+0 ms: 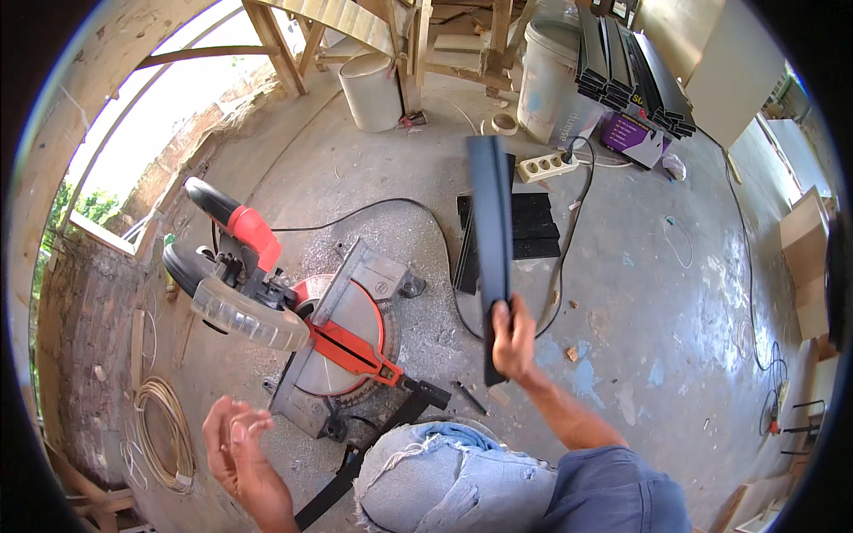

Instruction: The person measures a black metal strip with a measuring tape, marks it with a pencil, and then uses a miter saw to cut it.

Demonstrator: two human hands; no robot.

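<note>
My right hand (514, 340) is closed round the lower part of a long dark grey skirting-like profile strip (490, 213), which points away from me and is slightly blurred. My left hand (242, 457) is raised at the lower left with its fingers loosely curled and apart, holding nothing. Between the hands, a red and grey mitre saw (342, 342) stands on the floor, its black handle (213, 200) raised at the far left. Another black strip (391, 425) lies by the saw's near side, partly hidden behind my knee. Beyond the held strip lie short black offcuts (529, 224).
A power strip (546, 166) and a black cable (391, 201) cross the dusty concrete floor. White buckets (370, 93) stand at the back. Dark profiles (626, 67) are stacked at the far right above a purple box (633, 142). Coiled pale hose (163, 431) lies at the left.
</note>
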